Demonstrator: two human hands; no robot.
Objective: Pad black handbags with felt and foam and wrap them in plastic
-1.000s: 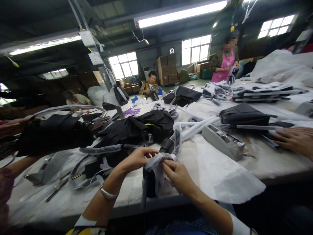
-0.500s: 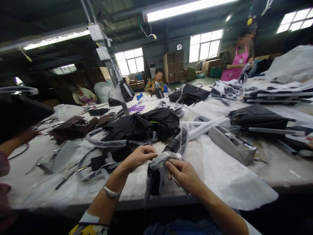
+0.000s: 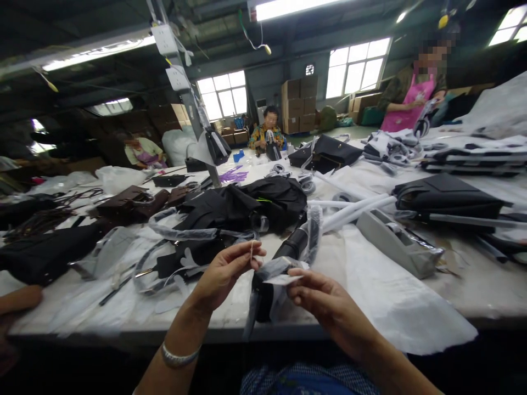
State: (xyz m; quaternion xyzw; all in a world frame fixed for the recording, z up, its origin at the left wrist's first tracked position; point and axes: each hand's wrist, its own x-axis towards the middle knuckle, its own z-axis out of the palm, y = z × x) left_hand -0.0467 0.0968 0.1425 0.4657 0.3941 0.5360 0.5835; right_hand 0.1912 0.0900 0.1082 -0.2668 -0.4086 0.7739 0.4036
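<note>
My left hand (image 3: pixel 230 269), a silver bangle on its wrist, pinches a thin whitish strip (image 3: pixel 252 250) that is too small to name surely. In the fingers of my right hand (image 3: pixel 323 296) is the edge of a plastic wrapping (image 3: pixel 280 270), which covers part of a dark strap or handle. Beneath and between the hands, a black bag (image 3: pixel 264 302) lies at the table's front edge. A black rolled part (image 3: pixel 293 244) and a plastic-wrapped handle (image 3: pixel 315 233) extend behind it.
A grey tape dispenser (image 3: pixel 395 244) and white sheeting (image 3: pixel 382 296) lie to the right. Black fabric (image 3: pixel 247 206) is heaped ahead, and wrapped handles lie left. A metal post (image 3: pixel 193 104) rises from the table. Other people work around it; someone's arm (image 3: pixel 20 299) shows at far left.
My left hand has lifted slightly, now showing a thin strip in its fingertips. My right hand has shifted right with the wrapping's edge. The person at left has drawn back, and the dark bag there is down.
</note>
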